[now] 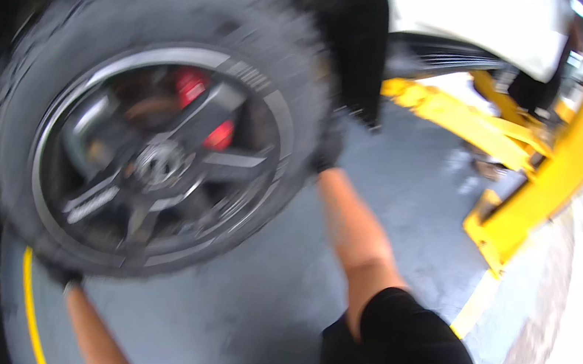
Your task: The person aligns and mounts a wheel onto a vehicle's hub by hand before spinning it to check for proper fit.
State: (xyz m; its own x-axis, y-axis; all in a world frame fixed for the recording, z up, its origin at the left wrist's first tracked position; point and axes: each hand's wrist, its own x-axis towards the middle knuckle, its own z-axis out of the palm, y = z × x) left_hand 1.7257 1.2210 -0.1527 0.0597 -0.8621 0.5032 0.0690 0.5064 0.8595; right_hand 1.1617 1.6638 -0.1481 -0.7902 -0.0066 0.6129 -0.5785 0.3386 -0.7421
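Note:
A large off-road car wheel point(159, 171), with a knobbly black tyre and a dark spoked rim, fills the left half of the view, blurred by motion. Red brake caliper parts point(220, 135) show between its spokes. My right hand point(330, 143), in a black glove, grips the tyre's right side. Low on the left, my left hand point(62, 275), gloved too, holds the tyre's bottom edge. The fingers of both hands are mostly hidden against the tread. The wheel is up against the car's hub area; whether it is seated there I cannot tell.
A white car body point(478, 18) with a dark wheel-arch liner point(349, 34) hangs overhead. A yellow lift arm point(456, 123) reaches under it from the yellow lift post point(568, 176) at right. Yellow lines point(31, 302) mark the grey floor point(250, 318).

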